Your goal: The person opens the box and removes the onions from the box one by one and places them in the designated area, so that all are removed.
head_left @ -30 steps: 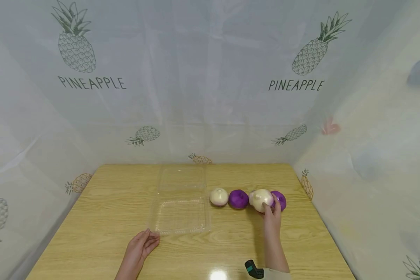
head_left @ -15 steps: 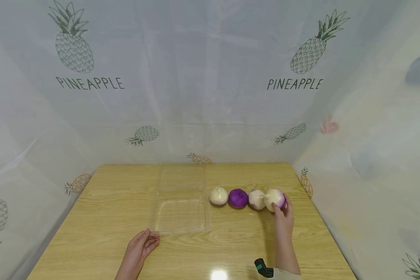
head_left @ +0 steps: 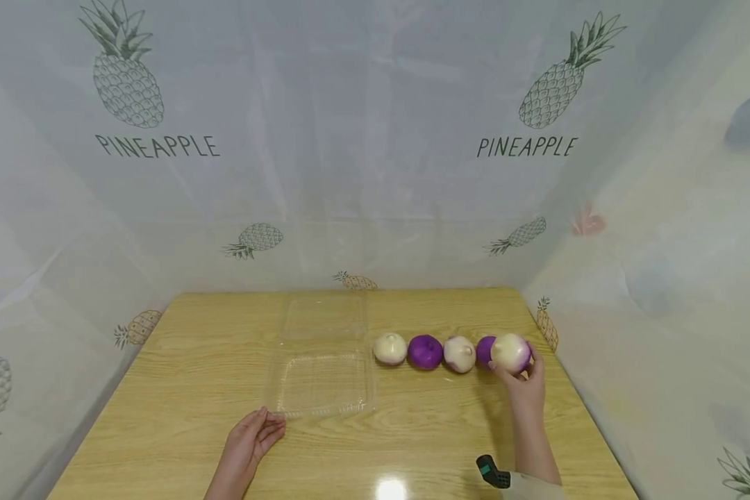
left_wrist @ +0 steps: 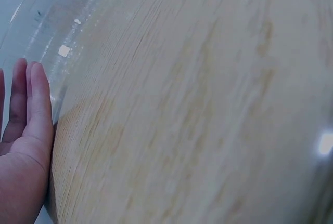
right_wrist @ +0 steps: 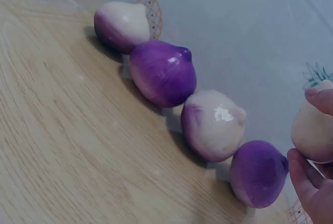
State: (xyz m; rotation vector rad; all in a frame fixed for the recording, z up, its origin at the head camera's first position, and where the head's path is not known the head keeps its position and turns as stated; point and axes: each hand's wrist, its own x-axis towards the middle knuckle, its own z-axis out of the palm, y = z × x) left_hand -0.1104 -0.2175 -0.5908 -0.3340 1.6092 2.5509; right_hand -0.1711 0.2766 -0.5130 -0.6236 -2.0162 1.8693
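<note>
My right hand (head_left: 526,385) grips a white-and-purple turnip (head_left: 510,352), held up at the right end of a row of turnips. In the right wrist view this held turnip (right_wrist: 312,133) is partly cut off by the edge. Under and left of it is a purple turnip (right_wrist: 258,174), partly hidden in the head view. Further left come a whitish turnip (head_left: 459,354), a purple one (head_left: 426,353) and another white one (head_left: 390,349). My left hand (head_left: 250,436) pinches the near left corner of a clear plastic clamshell box (head_left: 325,413), which lies with its lid folded back.
All of it is on a wood-grain table (head_left: 375,455). A pineapple-print curtain (head_left: 375,173) hangs behind the table and along both sides. A small black device (head_left: 492,472) sits at my right wrist.
My right hand has carried the held turnip rightward, past the whitish turnip to the far side of the last purple one. My left hand and the box stay put.
</note>
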